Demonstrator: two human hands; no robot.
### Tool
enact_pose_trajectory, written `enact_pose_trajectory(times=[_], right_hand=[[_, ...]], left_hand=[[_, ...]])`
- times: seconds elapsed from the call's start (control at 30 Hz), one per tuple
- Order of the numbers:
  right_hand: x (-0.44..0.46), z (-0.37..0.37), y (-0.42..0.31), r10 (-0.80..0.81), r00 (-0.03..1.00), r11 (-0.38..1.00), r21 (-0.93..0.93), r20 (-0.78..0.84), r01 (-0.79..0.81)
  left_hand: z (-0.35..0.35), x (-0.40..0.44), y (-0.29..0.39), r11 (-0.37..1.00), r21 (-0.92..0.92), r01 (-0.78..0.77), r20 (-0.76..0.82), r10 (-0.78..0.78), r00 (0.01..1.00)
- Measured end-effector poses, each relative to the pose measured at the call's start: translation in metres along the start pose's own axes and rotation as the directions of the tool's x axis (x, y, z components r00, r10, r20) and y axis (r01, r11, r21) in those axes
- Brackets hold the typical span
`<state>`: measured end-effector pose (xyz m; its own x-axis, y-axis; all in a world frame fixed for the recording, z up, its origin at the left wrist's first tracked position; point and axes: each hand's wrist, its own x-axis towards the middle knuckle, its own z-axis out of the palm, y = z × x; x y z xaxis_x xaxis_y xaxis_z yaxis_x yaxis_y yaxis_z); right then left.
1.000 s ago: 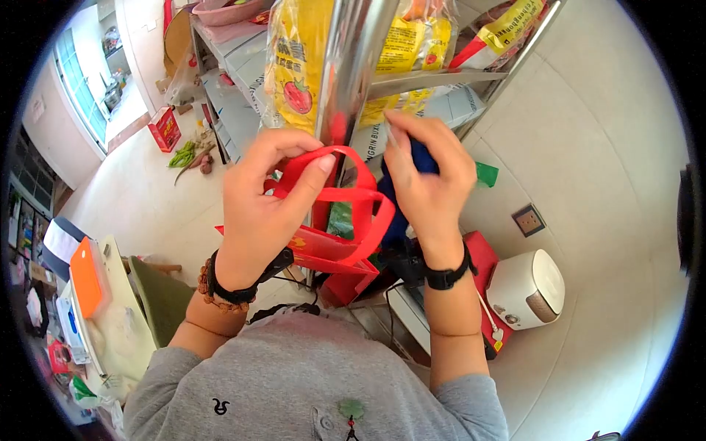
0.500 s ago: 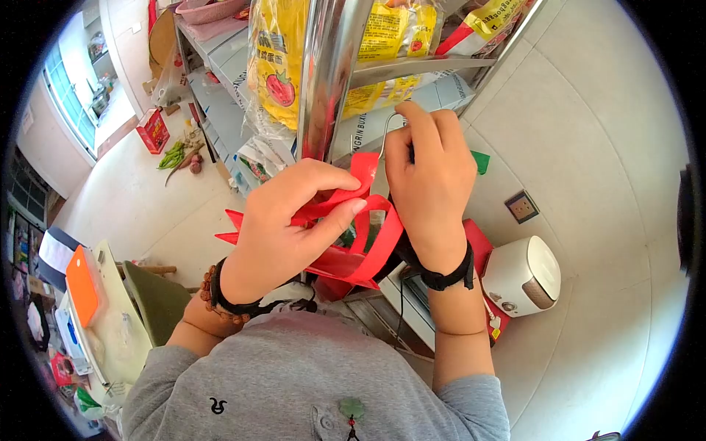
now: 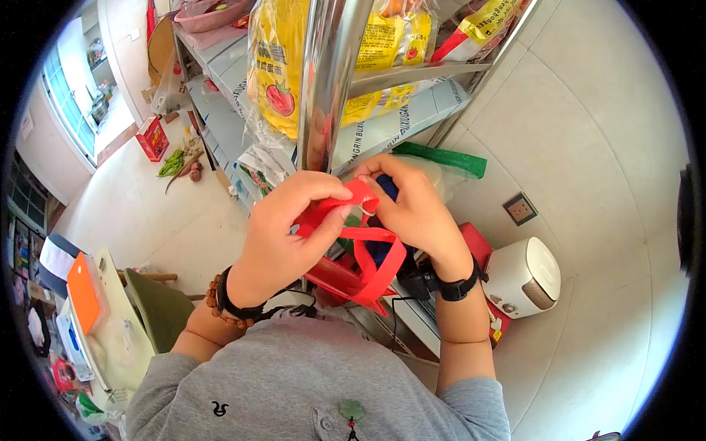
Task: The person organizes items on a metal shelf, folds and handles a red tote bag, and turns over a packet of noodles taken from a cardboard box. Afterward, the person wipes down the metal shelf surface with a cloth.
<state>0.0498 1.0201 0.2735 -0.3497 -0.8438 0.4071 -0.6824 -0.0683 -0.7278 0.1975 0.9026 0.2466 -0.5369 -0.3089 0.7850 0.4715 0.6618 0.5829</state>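
My left hand (image 3: 283,228) pinches the red strap handle (image 3: 360,195) of a red bag between thumb and fingertips. The bag's red body (image 3: 334,275) hangs below, with a second strap loop (image 3: 386,275) standing out to the right. Close beside it, my right hand (image 3: 412,206) is closed, its fingertips at the upper edge of the strap. A short bit of metal hook (image 3: 365,210) shows inside the strap loop; the rest is hidden by the strap and my right hand. Something dark blue (image 3: 386,192) lies under my right fingers.
A metal shelf post (image 3: 327,88) rises just ahead of my hands, beside yellow noodle packages (image 3: 276,70). A clear bag with a green edge (image 3: 448,158) hangs behind my right hand. To the right are a wall socket (image 3: 521,209) and a white appliance (image 3: 522,278).
My right hand has come down and turned, bringing the metal hook from above the strap to inside its loop. My left hand keeps its pinch. The green-edged bag now shows more.
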Motion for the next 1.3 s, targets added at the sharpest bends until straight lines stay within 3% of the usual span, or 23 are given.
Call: enact_pose_trajectory(times=[0.1, 0.2, 0.3, 0.4, 0.47, 0.57, 0.67, 0.7, 0.8, 0.9, 1.0, 1.1, 1.2, 1.3], right_hand=[[-0.007, 0.002, -0.004, -0.032, 0.982, 0.982, -0.188, -0.186, -0.003], [-0.006, 0.005, -0.019, -0.032, 0.928, 0.935, -0.338, -0.372, -0.104], [0.001, 0.008, -0.015, -0.027, 0.908, 0.958, -0.272, -0.417, -0.096], [0.015, 0.0, 0.002, 0.278, 0.946, 0.952, 0.181, -0.169, -0.248], [0.022, -0.007, -0.011, 0.388, 0.921, 0.808, 0.474, 0.023, -0.352], [0.031, -0.022, -0.019, 0.387, 0.881, 0.535, 0.712, 0.273, -0.456], [0.044, -0.018, -0.023, 0.393, 0.825, 0.168, 0.851, 0.405, -0.498], [0.048, -0.015, -0.029, 0.468, 0.777, 0.119, 0.842, 0.42, -0.527], [0.048, -0.006, -0.059, 0.694, 0.66, 0.122, 0.856, 0.288, -0.503], [0.042, -0.013, -0.039, 0.524, 0.739, 0.166, 0.801, 0.423, -0.576], [0.042, -0.02, -0.023, 0.337, 0.741, 0.103, 0.76, 0.58, -0.642], [0.04, -0.006, -0.004, 0.298, 0.89, 0.626, 0.633, 0.346, -0.456], [0.021, 0.012, 0.007, 0.267, 0.958, 0.812, 0.511, 0.102, -0.281], [0.008, 0.013, 0.002, 0.239, 0.969, 0.866, 0.467, -0.068, -0.181]], left_hand=[[-0.002, 0.001, 0.005, 0.998, 0.047, -0.047, -0.002, 0.047, 0.999], [0.0, 0.002, 0.008, 0.993, 0.096, -0.074, -0.005, 0.075, 0.997], [0.005, 0.002, 0.003, 0.975, 0.18, -0.128, 0.015, 0.127, 0.992], [0.005, 0.008, 0.003, 0.952, 0.268, -0.146, -0.006, 0.153, 0.988], [0.0, 0.014, 0.007, 0.938, 0.311, -0.152, -0.037, 0.171, 0.984], [-0.007, 0.031, 0.02, 0.92, 0.35, -0.177, -0.101, 0.224, 0.969], [-0.013, 0.047, 0.027, 0.911, 0.376, -0.169, -0.163, 0.244, 0.956], [-0.014, 0.052, 0.027, 0.935, 0.327, -0.137, -0.181, 0.204, 0.962], [-0.017, 0.059, 0.026, 0.919, 0.359, -0.161, -0.157, 0.23, 0.961], [-0.018, 0.055, 0.018, 0.932, 0.351, -0.089, -0.158, 0.152, 0.976], [-0.019, 0.043, 0.004, 0.953, 0.29, -0.084, -0.128, 0.125, 0.984], [-0.018, 0.029, -0.007, 0.99, 0.137, 0.014, -0.133, 0.004, 0.991], [-0.016, 0.015, -0.025, 0.993, -0.058, 0.101, -0.193, -0.11, 0.975], [-0.019, 0.015, -0.023, 0.99, -0.03, 0.137, -0.171, -0.14, 0.975]])
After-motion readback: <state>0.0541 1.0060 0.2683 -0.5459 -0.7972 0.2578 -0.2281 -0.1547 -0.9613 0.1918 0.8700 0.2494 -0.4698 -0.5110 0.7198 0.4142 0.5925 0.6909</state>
